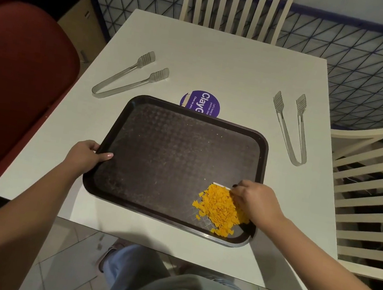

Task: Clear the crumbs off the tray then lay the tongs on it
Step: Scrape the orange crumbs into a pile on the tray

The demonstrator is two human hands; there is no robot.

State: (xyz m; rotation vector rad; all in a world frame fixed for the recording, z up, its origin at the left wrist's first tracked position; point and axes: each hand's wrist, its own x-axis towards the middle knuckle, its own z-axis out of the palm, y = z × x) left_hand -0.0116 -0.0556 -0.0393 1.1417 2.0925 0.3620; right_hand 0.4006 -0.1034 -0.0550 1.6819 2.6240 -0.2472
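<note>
You have one tray (pixel 171 154), one heap of orange crumbs (pixel 220 208) — its bits too many to count — one white card (pixel 221 186), two pairs of tongs — left tongs (pixel 126 78), right tongs (pixel 291 132) — one purple sticker (pixel 201 103), one table (pixel 222 62), and two white chairs: far chair (pixel 236 5), right chair (pixel 371 196).

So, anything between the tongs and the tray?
Nothing between them: the left tongs and right tongs lie on the table either side of the tray. But the crumbs sit piled in its near right corner, where the right hand holds a white card.
</note>
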